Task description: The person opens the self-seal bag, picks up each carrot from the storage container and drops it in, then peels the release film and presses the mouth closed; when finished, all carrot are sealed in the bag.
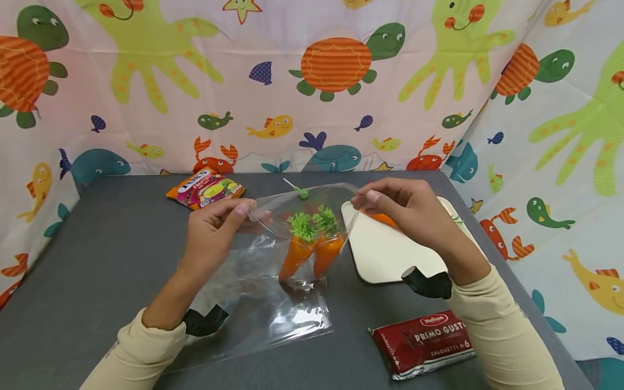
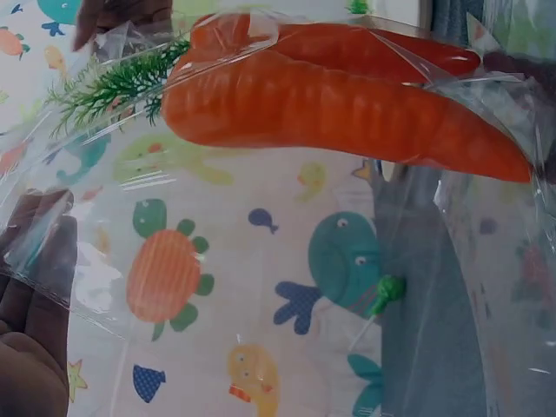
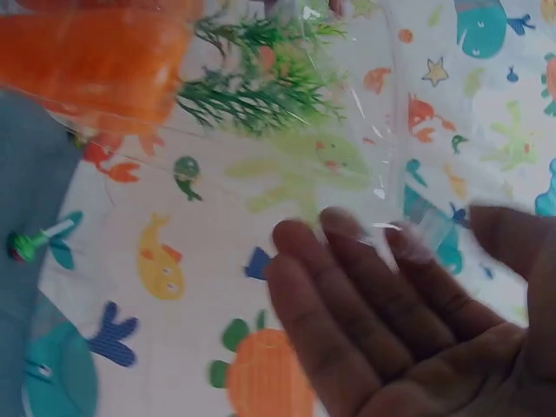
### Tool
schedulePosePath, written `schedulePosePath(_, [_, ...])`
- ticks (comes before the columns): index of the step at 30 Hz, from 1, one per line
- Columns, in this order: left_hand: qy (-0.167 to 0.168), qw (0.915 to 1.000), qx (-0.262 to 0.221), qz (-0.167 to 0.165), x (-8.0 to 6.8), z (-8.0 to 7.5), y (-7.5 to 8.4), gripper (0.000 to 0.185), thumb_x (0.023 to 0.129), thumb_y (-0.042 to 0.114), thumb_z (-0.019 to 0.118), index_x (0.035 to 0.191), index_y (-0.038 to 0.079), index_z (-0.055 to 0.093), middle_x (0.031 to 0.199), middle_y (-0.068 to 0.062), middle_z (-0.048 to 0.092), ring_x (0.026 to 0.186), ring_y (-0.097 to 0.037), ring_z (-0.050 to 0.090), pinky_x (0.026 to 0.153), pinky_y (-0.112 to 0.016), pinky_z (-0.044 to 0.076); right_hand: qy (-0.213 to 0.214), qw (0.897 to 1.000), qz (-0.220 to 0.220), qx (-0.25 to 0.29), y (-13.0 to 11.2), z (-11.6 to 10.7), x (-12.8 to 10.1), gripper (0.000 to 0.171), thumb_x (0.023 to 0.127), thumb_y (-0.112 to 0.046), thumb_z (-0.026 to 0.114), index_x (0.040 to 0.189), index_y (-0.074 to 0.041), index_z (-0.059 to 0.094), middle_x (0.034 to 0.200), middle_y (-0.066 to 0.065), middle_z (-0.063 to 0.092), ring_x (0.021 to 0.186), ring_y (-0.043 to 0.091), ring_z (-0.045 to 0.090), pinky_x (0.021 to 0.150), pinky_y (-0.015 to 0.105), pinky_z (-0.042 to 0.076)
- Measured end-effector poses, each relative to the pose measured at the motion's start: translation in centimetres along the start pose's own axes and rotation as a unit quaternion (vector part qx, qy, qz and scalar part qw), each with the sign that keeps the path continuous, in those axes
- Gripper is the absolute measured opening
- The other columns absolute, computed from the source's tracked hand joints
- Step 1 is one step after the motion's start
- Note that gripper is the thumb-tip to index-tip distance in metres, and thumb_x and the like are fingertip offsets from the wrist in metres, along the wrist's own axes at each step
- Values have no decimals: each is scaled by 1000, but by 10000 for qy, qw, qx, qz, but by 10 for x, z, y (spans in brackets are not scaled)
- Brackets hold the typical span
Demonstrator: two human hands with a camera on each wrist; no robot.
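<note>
Clear plastic film forms a bag (image 1: 280, 213) near the middle of the frame, held up between two hands, and inside it are two orange carrots with feathery green tops (image 1: 296, 259), tops toward the bag's mouth and tips pointing down. The left hand (image 1: 213, 234), left of centre, pinches the left edge of the mouth between thumb and fingers; the right hand (image 1: 407, 210), right of centre, pinches the right edge, its fingers bent toward the thumb. More clear plastic sheeting (image 1: 258, 319) lies on the dark grey tabletop (image 1: 122, 265) at lower centre; whether it joins the held bag I cannot tell.

A green round lollipop on a white stick (image 1: 303, 194) shows through the film at upper centre. In the upper left lies a purple, orange and yellow printed sweet packet (image 1: 205, 188). Right of centre, partly under the right hand, is a cream rectangular tray (image 1: 385, 260) with an orange item (image 1: 383, 218) in it. A dark red spaghetti packet (image 1: 423, 345) rests at lower right, touching the sleeve's outline in the view.
</note>
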State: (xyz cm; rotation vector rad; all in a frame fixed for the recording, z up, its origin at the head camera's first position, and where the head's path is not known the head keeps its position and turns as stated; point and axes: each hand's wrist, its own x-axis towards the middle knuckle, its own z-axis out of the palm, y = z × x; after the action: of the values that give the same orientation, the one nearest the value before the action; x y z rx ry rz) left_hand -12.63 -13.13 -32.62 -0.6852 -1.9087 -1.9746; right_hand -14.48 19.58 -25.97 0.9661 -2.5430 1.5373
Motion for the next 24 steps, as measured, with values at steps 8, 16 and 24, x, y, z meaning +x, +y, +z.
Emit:
schedulePosePath(8, [-212, 9994, -281, 66, 1, -2, -1, 19, 100, 3, 54, 107, -7, 68, 95, -15, 73, 83, -25, 72, 73, -37, 58, -715, 9902, 442, 1116, 27, 14, -4, 55, 93, -9, 67, 144, -6, 45, 134, 12, 58, 121, 27, 56, 94, 36, 51])
schedulePosePath(16, [-170, 9994, -284, -90, -3, -6, 1, 19, 99, 3, 56, 107, -10, 66, 95, -16, 73, 84, -28, 72, 75, -40, 58, -502, 9912, 535, 1099, 34, 28, 1, 35, 97, -7, 61, 131, 1, 58, 113, 12, 69, 104, 24, 66, 91, 35, 52])
schedulePosePath(24, [-166, 9998, -55, 12, 0, -12, 4, 17, 98, 3, 57, 104, -9, 67, 93, -15, 73, 82, -26, 72, 74, -37, 58, -218, 9948, 187, 974, 30, 34, 2, 38, 97, -2, 59, 134, 2, 54, 110, 13, 70, 101, 23, 68, 90, 34, 53])
